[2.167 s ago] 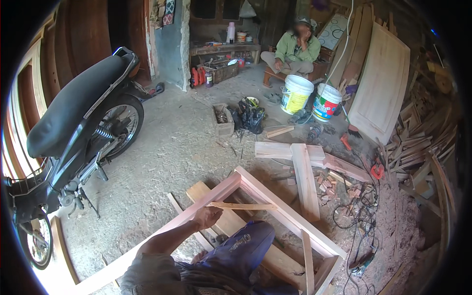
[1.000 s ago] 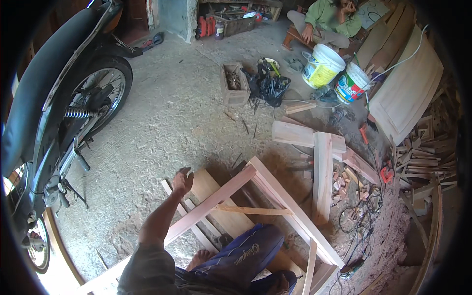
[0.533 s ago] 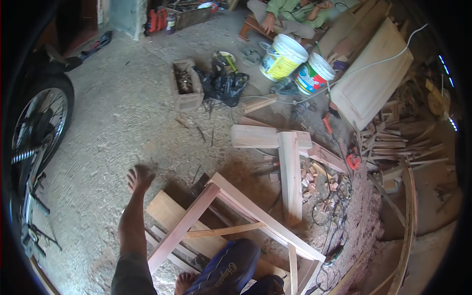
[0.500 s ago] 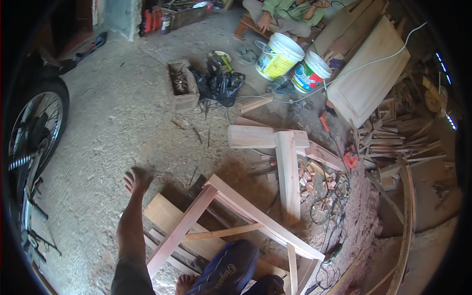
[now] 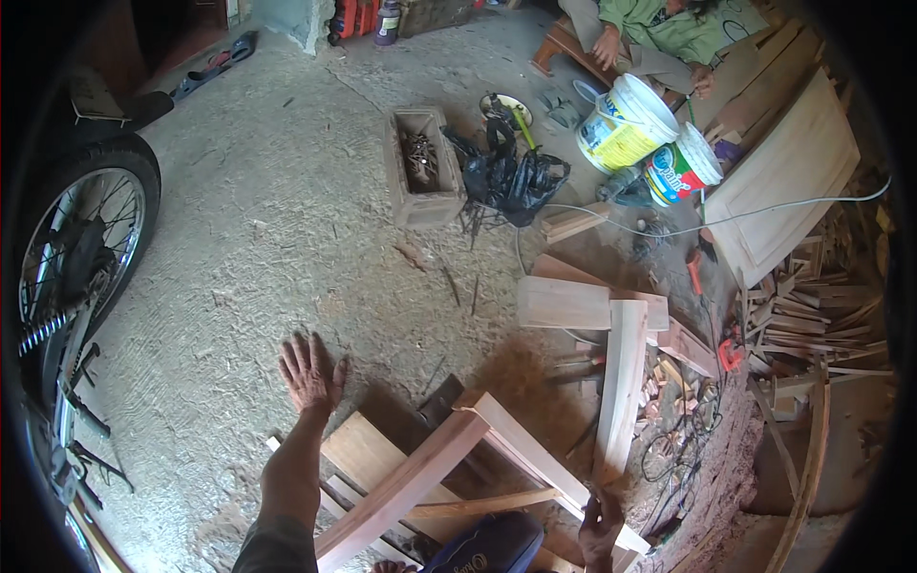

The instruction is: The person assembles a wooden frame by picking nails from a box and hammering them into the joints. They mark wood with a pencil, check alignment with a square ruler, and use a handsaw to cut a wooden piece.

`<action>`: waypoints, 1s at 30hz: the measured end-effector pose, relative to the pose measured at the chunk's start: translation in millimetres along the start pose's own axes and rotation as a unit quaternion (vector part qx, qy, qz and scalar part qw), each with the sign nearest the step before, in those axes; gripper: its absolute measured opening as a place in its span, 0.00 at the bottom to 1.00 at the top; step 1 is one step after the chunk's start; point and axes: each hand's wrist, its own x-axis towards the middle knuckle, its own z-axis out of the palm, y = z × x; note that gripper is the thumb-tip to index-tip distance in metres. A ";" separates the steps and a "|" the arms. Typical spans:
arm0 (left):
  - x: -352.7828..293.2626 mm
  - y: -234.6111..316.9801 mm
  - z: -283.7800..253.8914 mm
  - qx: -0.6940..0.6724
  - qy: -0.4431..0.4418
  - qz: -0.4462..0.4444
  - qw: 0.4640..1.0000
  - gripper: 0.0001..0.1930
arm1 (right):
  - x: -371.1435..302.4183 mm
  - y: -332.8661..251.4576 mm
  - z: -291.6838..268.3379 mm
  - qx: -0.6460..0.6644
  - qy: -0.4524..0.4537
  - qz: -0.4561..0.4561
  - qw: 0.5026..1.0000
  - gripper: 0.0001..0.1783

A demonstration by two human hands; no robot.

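Note:
My left hand point(image 5: 313, 374) is stretched out palm down over the rough concrete floor, fingers spread and holding nothing. Whether it touches the floor I cannot tell. At the lower right, my right hand point(image 5: 600, 525) has its fingers curled on the far rail of a pale wooden frame point(image 5: 406, 482). This frame has a mitred corner pointing away from me and a thin brace across it. Beneath it lie a flat board point(image 5: 368, 456) and some narrow strips. My knee, in dark blue cloth point(image 5: 492, 546), shows inside the frame.
Beyond the frame lie joined timber pieces point(image 5: 626, 372), wood offcuts, cables and an orange-handled tool point(image 5: 694, 272). A wooden box point(image 5: 425, 205), black plastic bag point(image 5: 535, 186) and two buckets point(image 5: 630, 124) stand farther off. A motorcycle wheel point(image 5: 91, 239) is at left; another person sits at the back.
The whole view has shifted, so the scene sits farther right and lower. My left hand now shows its fingers spread wide. My right hand has come into view on the frame's rail.

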 end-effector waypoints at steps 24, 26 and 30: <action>12.2 -2.4 11.4 -0.004 -0.022 -0.003 1.000 0.46 | 419.4 -255.0 332.7 0.021 -0.186 -0.265 0.946 0.36; 13.5 -3.9 9.6 -0.006 -0.027 -0.006 1.000 0.46 | 430.7 -279.7 347.9 0.000 -0.193 -0.252 0.948 0.40; 13.5 -1.3 6.4 -0.019 -0.030 -0.006 0.999 0.45 | 440.7 -297.3 380.1 -0.031 -0.240 -0.186 0.952 0.40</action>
